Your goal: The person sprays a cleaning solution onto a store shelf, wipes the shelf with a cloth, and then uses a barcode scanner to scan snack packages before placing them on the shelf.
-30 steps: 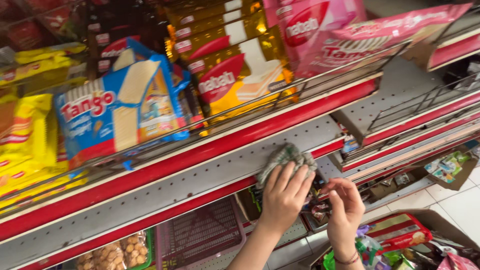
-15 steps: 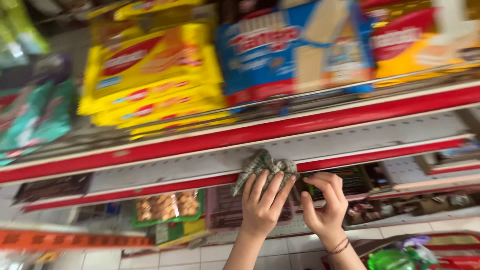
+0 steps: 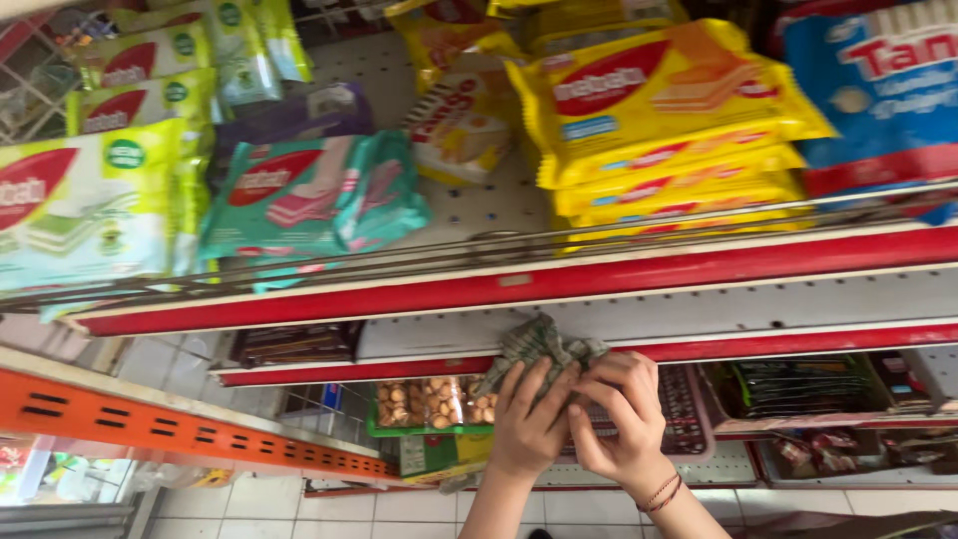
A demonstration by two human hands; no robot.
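**Cloth pressed to the lip of a shop shelf**

A crumpled grey-green cloth (image 3: 539, 344) is held against the front edge of a bare white perforated shelf (image 3: 699, 311), just above that shelf's red trim strip (image 3: 798, 346). The left hand (image 3: 531, 424) is raised from below, its fingers spread and laid flat up against the cloth, not curled around it. The right hand (image 3: 624, 424) is set just beside it, touching it, with the fingers bent and closed on the cloth's right-hand corner; thin bracelets (image 3: 664, 491) are worn at that wrist. Both forearms are brought up from the bottom of the frame, close together.

Open room is found along the white shelf to either side of the cloth, where nothing is stacked. Overhead, the space is bounded by a second red shelf edge (image 3: 559, 284) and a thin wire rail (image 3: 499, 245), behind which yellow wafer packs (image 3: 659, 110), a teal pack (image 3: 314, 195) and pale green packs (image 3: 90, 200) are crowded. Below the hands, a clear pack of small biscuits (image 3: 429, 401) in a green tray and a pink wire basket (image 3: 689, 409) are seen. An orange slotted beam (image 3: 170, 424) is seen at lower left.
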